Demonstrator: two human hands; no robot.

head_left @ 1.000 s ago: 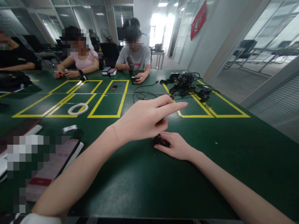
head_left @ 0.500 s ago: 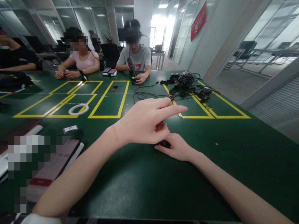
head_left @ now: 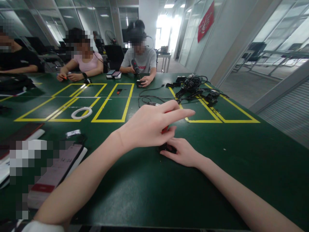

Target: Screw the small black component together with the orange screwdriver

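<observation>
My left hand (head_left: 149, 125) hovers over the middle of the green table (head_left: 149, 190), forefinger stretched out to the right while thumb and other fingers pinch a small red-handled tool (head_left: 164, 130). Just below it my right hand (head_left: 183, 151) rests on the table, fingers pressed on a small black object (head_left: 166, 148) that it holds down. The tool's tip points down at that object; most of both is hidden by my fingers.
A tangle of black cables (head_left: 193, 87) lies at the far right. Yellow tape boxes (head_left: 113, 103) mark the tabletop, with a white ring (head_left: 81, 112) in one. Phones and a booklet (head_left: 55, 174) lie at the left. Three people sit across the table, handling small items.
The red handle, hidden a second ago, now shows under my left fingers. My left hand has shifted slightly; my right hand has stayed on the black object.
</observation>
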